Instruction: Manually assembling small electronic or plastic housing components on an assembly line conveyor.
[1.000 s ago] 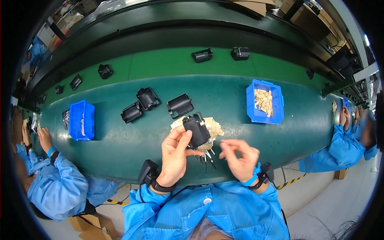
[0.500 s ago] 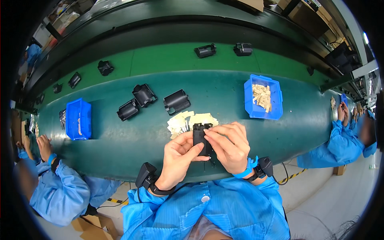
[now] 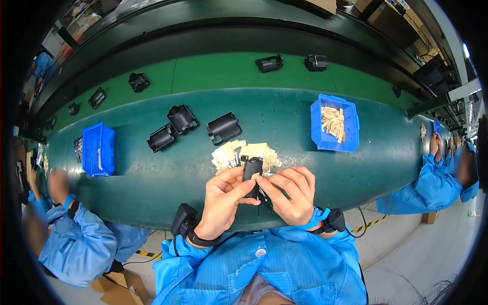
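Close to the table's near edge, my left hand (image 3: 223, 201) grips a black plastic housing (image 3: 252, 166) between thumb and fingers, its hollow end pointing away from me. A small beige pad (image 3: 255, 176) lies against the housing's side. On that pad are the closed fingertips of my right hand (image 3: 291, 197), which partly cover it. Just beyond the housing lies a loose pile of pale yellow pads (image 3: 258, 151). Further off rest three similar housings: a single housing (image 3: 223, 128), another housing (image 3: 183, 119) and a leftmost housing (image 3: 161, 138).
A blue bin (image 3: 335, 143) with beige pieces stands at right; another blue bin (image 3: 99, 170) is at left. Behind the table, a green belt (image 3: 213, 76) carries several black housings. Co-workers in blue sit left and right.
The housing has turned a little in my left hand, and the beige pad now shows on its side. My right fingers have come down toward it. Housings on the belt have shifted right.
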`<state>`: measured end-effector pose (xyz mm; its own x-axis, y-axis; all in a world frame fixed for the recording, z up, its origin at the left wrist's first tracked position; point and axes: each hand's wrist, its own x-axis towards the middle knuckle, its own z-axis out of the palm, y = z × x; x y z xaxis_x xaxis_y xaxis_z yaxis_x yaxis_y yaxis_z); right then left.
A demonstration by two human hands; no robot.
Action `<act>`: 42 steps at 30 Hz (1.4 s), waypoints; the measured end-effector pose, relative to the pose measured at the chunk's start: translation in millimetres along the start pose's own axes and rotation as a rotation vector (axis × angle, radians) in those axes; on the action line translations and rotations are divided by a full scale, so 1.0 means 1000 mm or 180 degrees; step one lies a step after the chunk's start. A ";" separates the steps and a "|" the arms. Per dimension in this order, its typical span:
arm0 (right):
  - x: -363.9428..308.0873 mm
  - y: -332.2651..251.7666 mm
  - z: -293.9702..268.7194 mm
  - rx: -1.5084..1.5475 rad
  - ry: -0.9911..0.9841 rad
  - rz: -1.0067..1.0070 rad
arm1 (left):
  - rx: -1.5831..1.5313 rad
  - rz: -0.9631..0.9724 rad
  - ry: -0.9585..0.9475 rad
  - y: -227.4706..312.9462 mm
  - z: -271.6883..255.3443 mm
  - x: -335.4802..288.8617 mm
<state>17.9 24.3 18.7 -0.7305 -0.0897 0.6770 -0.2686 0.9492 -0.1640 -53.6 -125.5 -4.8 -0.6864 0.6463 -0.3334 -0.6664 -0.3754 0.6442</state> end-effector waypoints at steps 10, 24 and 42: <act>0.010 0.015 -0.001 0.0844 -0.0305 0.0723 | 0.0895 0.0827 0.0042 -0.007 0.006 -0.003; -0.001 0.015 0.000 -0.0356 -0.0239 -0.0458 | 0.0441 0.0203 0.0200 0.001 0.008 -0.003; -0.024 0.035 -0.028 0.0694 -0.0775 -0.0474 | 0.0438 -0.1348 -0.0084 0.015 0.002 0.006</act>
<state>43.5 67.8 16.5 -0.7944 -0.3164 0.5185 -0.4918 0.8360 -0.2433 -67.0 -125.8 3.9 -0.3523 0.7414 -0.5712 -0.8410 0.0169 0.5408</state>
